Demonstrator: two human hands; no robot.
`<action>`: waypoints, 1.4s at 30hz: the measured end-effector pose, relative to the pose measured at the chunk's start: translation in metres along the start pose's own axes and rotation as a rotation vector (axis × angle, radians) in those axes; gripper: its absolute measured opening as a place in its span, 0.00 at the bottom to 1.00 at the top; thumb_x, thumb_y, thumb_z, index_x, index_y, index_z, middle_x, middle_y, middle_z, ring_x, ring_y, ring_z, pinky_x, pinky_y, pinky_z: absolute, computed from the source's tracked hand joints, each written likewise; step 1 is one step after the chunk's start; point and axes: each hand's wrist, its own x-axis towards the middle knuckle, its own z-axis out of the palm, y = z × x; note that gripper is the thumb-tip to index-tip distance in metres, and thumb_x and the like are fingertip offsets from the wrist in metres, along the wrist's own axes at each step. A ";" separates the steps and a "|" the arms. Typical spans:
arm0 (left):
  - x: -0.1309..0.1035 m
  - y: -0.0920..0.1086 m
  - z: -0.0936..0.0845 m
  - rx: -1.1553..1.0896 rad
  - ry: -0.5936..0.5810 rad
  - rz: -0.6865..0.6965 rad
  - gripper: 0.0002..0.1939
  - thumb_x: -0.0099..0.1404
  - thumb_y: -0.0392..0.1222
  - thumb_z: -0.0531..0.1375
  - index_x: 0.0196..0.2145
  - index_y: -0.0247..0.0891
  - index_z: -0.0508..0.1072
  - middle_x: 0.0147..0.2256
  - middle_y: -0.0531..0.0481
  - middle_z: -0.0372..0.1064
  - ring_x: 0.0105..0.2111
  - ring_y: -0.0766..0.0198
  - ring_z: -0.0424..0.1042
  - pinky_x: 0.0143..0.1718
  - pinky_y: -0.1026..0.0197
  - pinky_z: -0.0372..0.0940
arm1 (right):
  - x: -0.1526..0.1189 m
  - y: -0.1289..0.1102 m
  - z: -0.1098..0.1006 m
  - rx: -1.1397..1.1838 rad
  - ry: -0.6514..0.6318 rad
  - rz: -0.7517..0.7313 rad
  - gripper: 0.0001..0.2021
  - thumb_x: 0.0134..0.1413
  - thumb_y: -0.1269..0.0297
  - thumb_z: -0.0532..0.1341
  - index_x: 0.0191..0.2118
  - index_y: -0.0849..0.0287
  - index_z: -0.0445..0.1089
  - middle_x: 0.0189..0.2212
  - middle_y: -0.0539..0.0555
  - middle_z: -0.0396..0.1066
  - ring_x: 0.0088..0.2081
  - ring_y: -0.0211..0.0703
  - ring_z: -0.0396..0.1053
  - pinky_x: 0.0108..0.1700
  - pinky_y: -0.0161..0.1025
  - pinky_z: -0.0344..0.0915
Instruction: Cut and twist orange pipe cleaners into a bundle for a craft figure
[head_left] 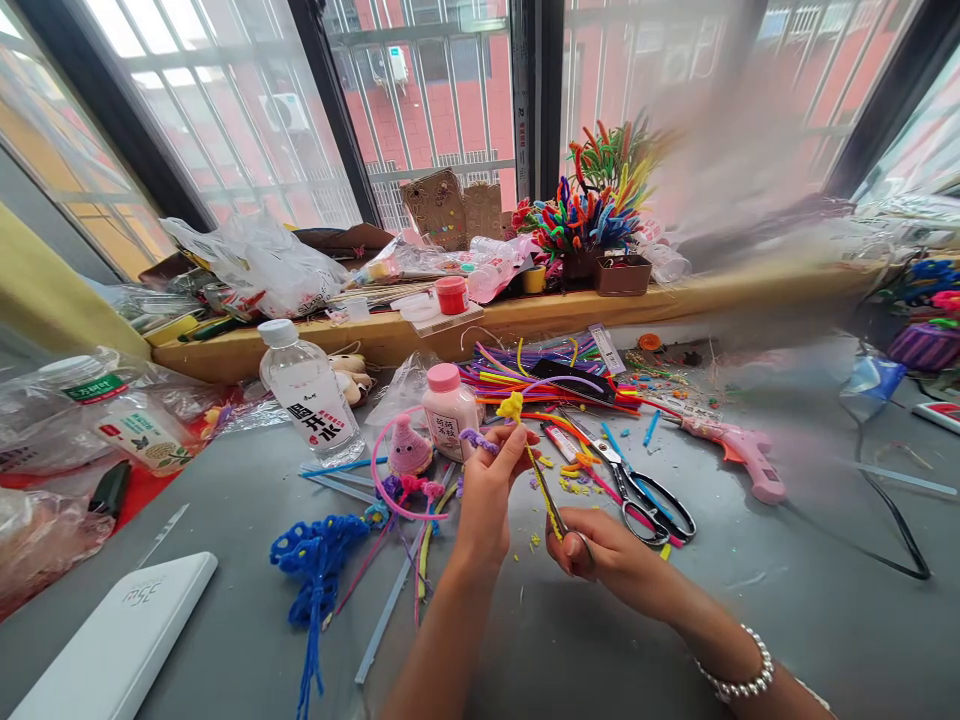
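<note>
My left hand (486, 490) pinches a yellow pipe cleaner with a small yellow flower-like shape (511, 406) at its top. A purple pipe-cleaner piece (480, 440) sticks out at the left of those fingers. My right hand (604, 555) is closed around what look like small dark scissors (553, 510), their narrow blades pointing up along the yellow stem. Whether the blades touch the stem I cannot tell. Larger black-handled scissors (637, 485) lie beyond my right hand. Yellow and purple fuzz scraps (574, 487) are scattered around them.
A pink-capped bottle (450, 415), a water bottle (311, 400) and a pink crochet figure (409, 450) stand left of my hands. Blue pipe-cleaner work (319, 560) and a white power bank (120, 640) lie nearer. A pink glue gun (739, 450) rests right; pipe-cleaner bundles (517, 375) lie behind.
</note>
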 end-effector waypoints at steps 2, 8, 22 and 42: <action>0.000 0.000 0.000 -0.011 -0.006 -0.010 0.08 0.49 0.42 0.62 0.24 0.34 0.69 0.25 0.53 0.66 0.25 0.72 0.63 0.31 0.68 0.59 | 0.000 0.001 0.001 0.022 0.002 0.012 0.30 0.40 0.32 0.42 0.20 0.60 0.54 0.18 0.47 0.51 0.21 0.33 0.48 0.22 0.31 0.49; 0.001 -0.001 -0.002 -0.039 -0.006 -0.014 0.07 0.49 0.42 0.61 0.24 0.35 0.69 0.26 0.54 0.66 0.25 0.73 0.63 0.31 0.69 0.59 | 0.000 0.002 0.002 0.030 0.044 0.010 0.30 0.40 0.32 0.43 0.18 0.59 0.52 0.17 0.47 0.50 0.21 0.33 0.48 0.22 0.32 0.48; 0.000 0.002 -0.001 -0.083 -0.003 -0.024 0.07 0.49 0.41 0.62 0.23 0.35 0.68 0.24 0.54 0.65 0.25 0.73 0.64 0.30 0.69 0.59 | -0.002 0.003 -0.001 0.009 -0.003 -0.075 0.33 0.42 0.33 0.35 0.23 0.60 0.56 0.20 0.48 0.54 0.22 0.34 0.50 0.24 0.32 0.50; -0.001 0.001 0.001 0.071 -0.085 -0.016 0.06 0.49 0.40 0.61 0.22 0.35 0.69 0.23 0.54 0.65 0.25 0.72 0.63 0.31 0.69 0.58 | -0.001 -0.001 -0.001 -0.048 0.008 -0.035 0.31 0.43 0.33 0.40 0.20 0.60 0.57 0.18 0.47 0.53 0.22 0.34 0.51 0.24 0.32 0.50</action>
